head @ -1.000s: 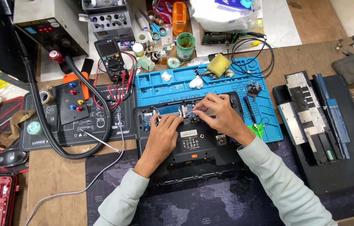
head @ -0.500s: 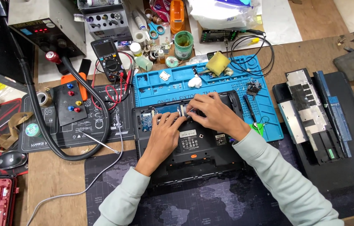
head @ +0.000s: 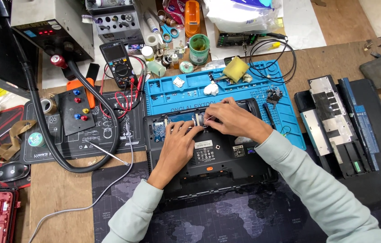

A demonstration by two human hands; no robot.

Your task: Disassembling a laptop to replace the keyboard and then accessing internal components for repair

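At the middle of the tabletop (head: 64, 198), an opened black laptop base (head: 208, 166) lies bottom-up, partly on a dark map-printed mat (head: 226, 220) and partly on a blue silicone repair mat (head: 186, 92). Both hands work at its far edge, over an open bay where a blue circuit board (head: 160, 129) shows. The left hand (head: 178, 146) lies flat on the base, its fingers (head: 182, 128) stretched forward and close together, the tips touching small parts at the bay; whether they pinch anything cannot be told. The right hand (head: 233, 119) comes in from the right, its fingers curled together at a small silvery part (head: 199, 119) just beside the left fingertips; a firm grip on it cannot be made out.

Left of the laptop base stands a black multimeter (head: 117, 63) with red and black leads. A yellow sponge (head: 235, 68) sits on the blue mat's far edge, near a green cup (head: 199, 48). To the right, well apart, lies a black tray (head: 379, 148) bearing silver and black laptop pieces. A thick black hose (head: 46, 130) loops across the left side.
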